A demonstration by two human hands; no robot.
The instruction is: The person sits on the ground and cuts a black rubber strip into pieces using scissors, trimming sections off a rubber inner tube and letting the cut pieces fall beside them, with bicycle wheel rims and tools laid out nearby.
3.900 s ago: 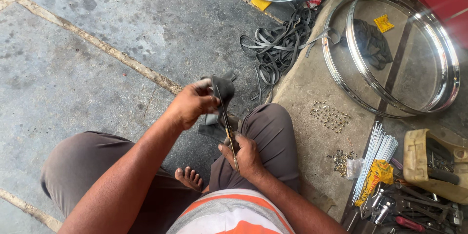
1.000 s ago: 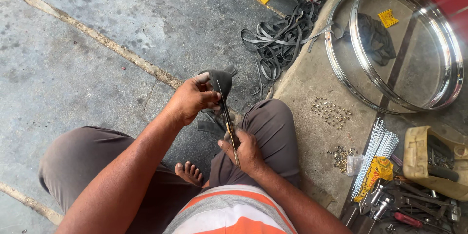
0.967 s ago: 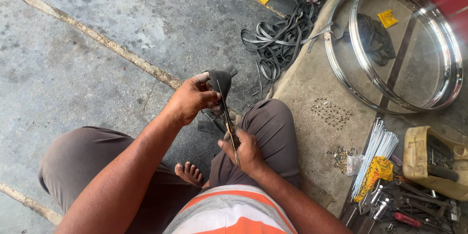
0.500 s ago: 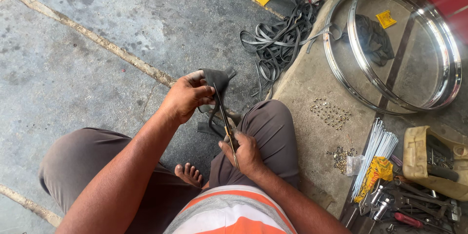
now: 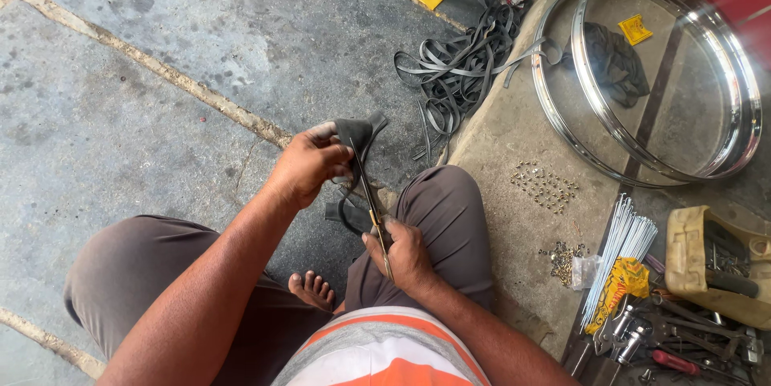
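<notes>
From my remote seat: a yellow wrapper (image 5: pixel 619 283) sheathes spokes right of my right hand (image 5: pixel 404 252); square yellow labels (image 5: pixel 635 29) lie far beyond it.

A person sits on the stone floor (image 5: pixel 144 73). The left hand (image 5: pixel 309 165) holds up a black rubber strip (image 5: pixel 357 133). The right hand (image 5: pixel 405 253) grips scissors (image 5: pixel 371 201), and the blades are on the strip. More black strips (image 5: pixel 458 65) lie in a pile near two shiny wheel rims (image 5: pixel 642 73). Thin metal spokes (image 5: pixel 618 245) and tools (image 5: pixel 683 338) lie to the right.
</notes>
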